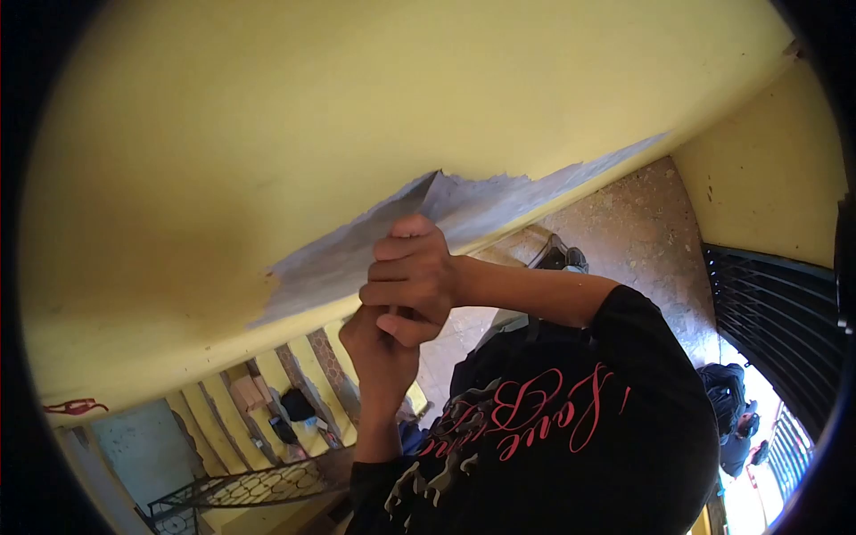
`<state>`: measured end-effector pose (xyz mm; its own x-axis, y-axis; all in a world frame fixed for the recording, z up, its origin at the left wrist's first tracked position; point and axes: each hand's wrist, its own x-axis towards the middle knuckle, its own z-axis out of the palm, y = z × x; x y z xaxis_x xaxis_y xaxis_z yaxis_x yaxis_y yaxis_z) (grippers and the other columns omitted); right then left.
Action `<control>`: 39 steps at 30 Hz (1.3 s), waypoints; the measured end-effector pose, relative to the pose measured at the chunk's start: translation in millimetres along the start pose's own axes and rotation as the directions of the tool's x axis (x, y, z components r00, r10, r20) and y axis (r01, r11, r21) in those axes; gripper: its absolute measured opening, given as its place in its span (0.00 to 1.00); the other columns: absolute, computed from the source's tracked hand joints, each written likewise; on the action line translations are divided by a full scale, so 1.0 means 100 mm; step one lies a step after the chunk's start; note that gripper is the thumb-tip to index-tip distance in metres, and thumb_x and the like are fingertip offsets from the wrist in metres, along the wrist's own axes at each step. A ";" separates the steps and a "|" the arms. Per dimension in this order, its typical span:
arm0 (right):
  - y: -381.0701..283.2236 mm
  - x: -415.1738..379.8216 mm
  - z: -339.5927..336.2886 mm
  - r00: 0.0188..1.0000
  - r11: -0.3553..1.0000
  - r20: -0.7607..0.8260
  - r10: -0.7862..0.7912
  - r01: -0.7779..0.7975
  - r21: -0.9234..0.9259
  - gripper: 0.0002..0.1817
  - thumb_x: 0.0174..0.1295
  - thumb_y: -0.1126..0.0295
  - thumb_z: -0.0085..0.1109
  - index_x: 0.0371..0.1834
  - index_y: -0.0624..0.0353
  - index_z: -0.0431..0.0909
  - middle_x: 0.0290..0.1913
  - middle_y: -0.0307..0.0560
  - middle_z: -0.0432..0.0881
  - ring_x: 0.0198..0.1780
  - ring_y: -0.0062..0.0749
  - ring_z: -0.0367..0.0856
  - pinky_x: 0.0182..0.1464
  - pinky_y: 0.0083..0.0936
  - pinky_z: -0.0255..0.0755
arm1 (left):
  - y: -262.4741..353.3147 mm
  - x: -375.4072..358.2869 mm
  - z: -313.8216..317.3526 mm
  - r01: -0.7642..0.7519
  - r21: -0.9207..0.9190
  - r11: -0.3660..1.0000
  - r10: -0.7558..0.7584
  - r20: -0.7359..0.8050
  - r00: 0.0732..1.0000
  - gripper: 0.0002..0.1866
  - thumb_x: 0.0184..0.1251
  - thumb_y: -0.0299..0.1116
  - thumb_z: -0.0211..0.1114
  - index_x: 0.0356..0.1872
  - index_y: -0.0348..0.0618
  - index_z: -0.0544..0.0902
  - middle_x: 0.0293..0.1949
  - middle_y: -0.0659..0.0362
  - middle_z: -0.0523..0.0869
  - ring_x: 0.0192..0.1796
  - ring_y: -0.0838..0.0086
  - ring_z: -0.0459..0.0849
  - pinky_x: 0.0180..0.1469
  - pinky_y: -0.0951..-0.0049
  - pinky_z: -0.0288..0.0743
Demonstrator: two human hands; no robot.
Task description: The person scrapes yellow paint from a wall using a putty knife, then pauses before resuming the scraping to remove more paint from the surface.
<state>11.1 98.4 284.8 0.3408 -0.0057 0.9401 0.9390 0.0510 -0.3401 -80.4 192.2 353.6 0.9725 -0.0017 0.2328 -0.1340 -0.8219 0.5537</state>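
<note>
Both my hands are closed one over the other in front of the yellow wall point(303, 116). My right hand point(415, 276) is the upper one, its arm reaching in from the right. My left hand point(374, 343) is tucked below it, touching it. They grip what looks like a scraper point(432, 196); a thin grey blade-like edge shows above the knuckles, and most of the handle is hidden by fingers. The tip meets the torn upper border of a bare grey patch point(499, 201), where the paint is off the wall.
Below the wall lies a speckled floor point(624, 214), with a shoe point(575, 259) on it. A black metal grille point(767, 303) stands at the right. Stair-like yellow strips and a metal railing point(259, 486) are at lower left. Another person point(736, 437) is seen at lower right.
</note>
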 end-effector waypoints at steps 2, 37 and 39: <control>-0.08 0.01 0.13 1.000 1.000 -0.005 0.006 -0.006 0.027 0.10 0.46 0.57 0.52 0.19 0.51 0.75 0.17 0.35 0.69 0.22 0.30 0.67 0.38 0.30 0.56 | 0.08 -0.04 -0.10 0.027 0.049 0.998 -0.026 -0.031 0.999 0.12 0.63 0.33 0.60 0.30 0.30 0.78 0.23 0.49 0.81 0.26 0.72 0.79 0.30 0.71 0.70; -0.03 0.02 -0.04 0.999 1.000 -0.033 -0.008 0.009 0.026 0.12 0.46 0.57 0.51 0.21 0.52 0.77 0.18 0.36 0.71 0.22 0.31 0.67 0.38 0.30 0.56 | 0.14 -0.02 0.00 -0.037 0.046 0.998 0.036 0.023 0.999 0.08 0.61 0.28 0.62 0.34 0.33 0.79 0.26 0.48 0.82 0.30 0.63 0.82 0.31 0.67 0.73; 0.03 -0.03 -0.10 0.999 0.999 -0.013 -0.035 0.035 0.037 0.11 0.46 0.57 0.51 0.20 0.52 0.76 0.18 0.35 0.70 0.22 0.31 0.67 0.39 0.30 0.56 | 0.13 -0.03 0.01 -0.057 0.060 0.997 0.052 0.075 0.996 0.09 0.60 0.29 0.64 0.38 0.35 0.80 0.28 0.46 0.84 0.32 0.51 0.85 0.33 0.64 0.76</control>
<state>13.6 88.3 280.7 0.3087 -0.0206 0.9509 0.9480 0.0880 -0.3059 -84.7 181.0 359.0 0.9757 -0.0874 0.2009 -0.1775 -0.8531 0.4907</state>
